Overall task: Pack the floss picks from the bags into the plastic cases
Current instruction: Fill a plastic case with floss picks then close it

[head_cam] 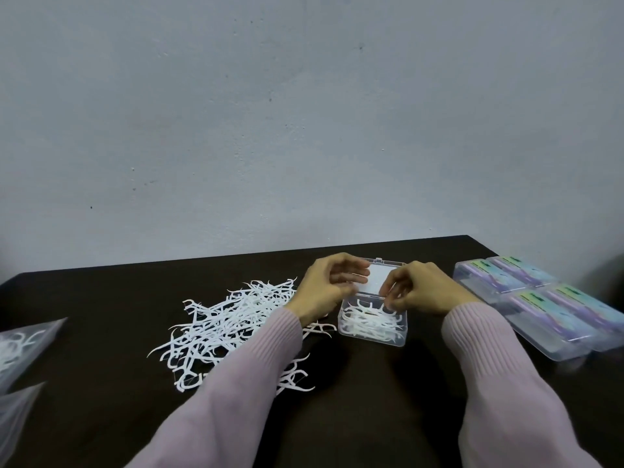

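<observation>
Clear glossy plastic case [371,336], matt dark table [101,298], ribbed knit sleeves [256,366]

A dark brown worktop [101,332] is seen from nine to three o'clock, backed at twelve by a pale grey wall [304,113], speckled and evenly lit.

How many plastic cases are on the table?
5: one open case between the hands, holding floss picks, and four closed labelled cases grouped two by two at the table's right. More may lie outside the frame.
</observation>
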Available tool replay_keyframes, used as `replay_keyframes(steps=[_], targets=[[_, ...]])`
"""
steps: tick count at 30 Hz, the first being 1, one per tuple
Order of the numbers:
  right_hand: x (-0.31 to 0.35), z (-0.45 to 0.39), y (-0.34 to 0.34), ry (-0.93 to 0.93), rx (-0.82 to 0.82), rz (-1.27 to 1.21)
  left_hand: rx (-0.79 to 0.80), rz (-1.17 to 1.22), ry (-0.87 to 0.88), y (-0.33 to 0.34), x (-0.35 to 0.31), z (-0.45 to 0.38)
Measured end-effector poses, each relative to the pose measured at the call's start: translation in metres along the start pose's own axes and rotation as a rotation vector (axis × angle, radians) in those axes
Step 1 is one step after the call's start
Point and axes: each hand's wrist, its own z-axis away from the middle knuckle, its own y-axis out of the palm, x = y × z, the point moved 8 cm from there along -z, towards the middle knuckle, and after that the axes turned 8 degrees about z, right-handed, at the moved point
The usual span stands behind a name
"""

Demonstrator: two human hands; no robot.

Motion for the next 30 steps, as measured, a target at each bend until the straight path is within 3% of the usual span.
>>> replay_keyframes(steps=[4,9,15,23,30], targets=[[0.005,-0.002,0.002,-0.029,-0.029,0.055,-0.001,-0.213,0.009,-0.02,-0.004,0.001],[0.008,-0.005,0.015,-0.024,0.019,0.181,0.125,-0.273,-0.074,-0.015,0.007,0.005],[0.012,-0.003,0.008,-0.011,-0.108,0.307,0.146,-0.298,-0.099,-0.008,0.012,0.007],[0.021,-0.004,0.018,-0.097,-0.035,0.258,0.125,-0.318,-0.097,-0.01,0.013,0.007],[0.047,0.003,0.007,-0.241,-0.172,0.181,0.106,-0.373,-0.057,-0.015,0.003,0.016]])
